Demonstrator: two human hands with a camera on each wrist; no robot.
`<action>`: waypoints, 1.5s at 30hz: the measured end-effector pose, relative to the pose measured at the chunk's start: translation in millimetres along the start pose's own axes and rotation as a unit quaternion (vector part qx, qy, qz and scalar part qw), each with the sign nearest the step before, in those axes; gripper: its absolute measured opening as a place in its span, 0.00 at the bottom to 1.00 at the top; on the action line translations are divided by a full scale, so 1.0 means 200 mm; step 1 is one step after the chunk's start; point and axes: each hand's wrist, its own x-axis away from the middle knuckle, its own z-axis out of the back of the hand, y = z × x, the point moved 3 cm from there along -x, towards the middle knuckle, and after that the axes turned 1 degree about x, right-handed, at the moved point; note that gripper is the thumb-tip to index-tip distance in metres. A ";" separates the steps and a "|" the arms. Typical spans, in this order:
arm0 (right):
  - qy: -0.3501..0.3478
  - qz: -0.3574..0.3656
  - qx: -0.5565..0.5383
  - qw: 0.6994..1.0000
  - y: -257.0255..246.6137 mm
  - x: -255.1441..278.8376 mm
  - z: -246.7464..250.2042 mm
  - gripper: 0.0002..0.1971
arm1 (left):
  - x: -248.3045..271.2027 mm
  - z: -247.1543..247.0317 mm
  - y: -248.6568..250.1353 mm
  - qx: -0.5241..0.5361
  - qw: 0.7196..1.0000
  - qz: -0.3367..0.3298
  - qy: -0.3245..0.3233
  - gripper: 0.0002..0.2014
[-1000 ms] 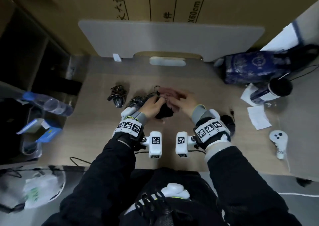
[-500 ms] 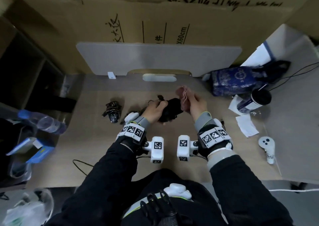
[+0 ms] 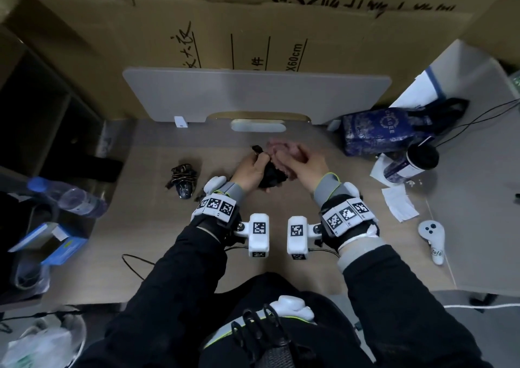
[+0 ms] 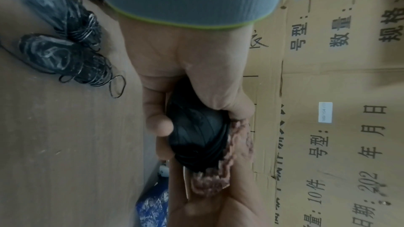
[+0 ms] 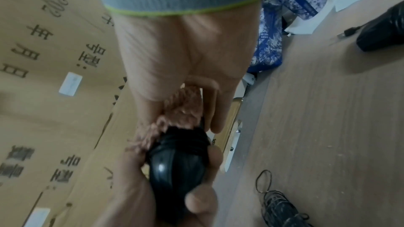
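My left hand [image 3: 254, 165] grips a black computer mouse [image 3: 270, 177] with its cable wound round it, held above the desk [image 3: 157, 227]. In the left wrist view the thumb and fingers [image 4: 160, 125] curl round the mouse [image 4: 196, 135]. My right hand [image 3: 295, 161] holds a pink fuzzy band [image 3: 281, 146] against the mouse's far end. The right wrist view shows the band [image 5: 181, 108] pinched between the thumb and fingers [image 5: 215, 110], touching the mouse [image 5: 174, 167]. How the band sits round the mouse is hidden by both hands.
Two more cable-wrapped mice [image 4: 50, 53] [image 4: 43, 1] lie on the desk to the left. A blue patterned bag [image 3: 380, 131], a dark-lidded cup [image 3: 413, 162], paper slips [image 3: 399, 203] and a white controller [image 3: 432, 238] are on the right. A grey board [image 3: 253, 95] and cardboard stand behind.
Both hands rose from the desk with the mouse. The right hand lifted the pink band, then brought it back against the mouse. The head view tilted upward.
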 end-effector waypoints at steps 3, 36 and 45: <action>0.048 -0.013 -0.020 0.999 0.01 -0.01 0.01 0.06 | 0.02 -0.01 0.00 -0.005 1.000 -0.011 -0.011 0.13; -0.004 -0.136 -0.306 0.942 0.02 0.07 -0.05 0.24 | 0.03 0.02 0.07 -0.081 0.990 -0.057 0.098 0.37; 0.100 -0.120 -0.126 0.980 0.03 0.07 0.08 0.21 | 0.06 -0.02 0.11 -0.090 0.995 -0.037 -0.008 0.15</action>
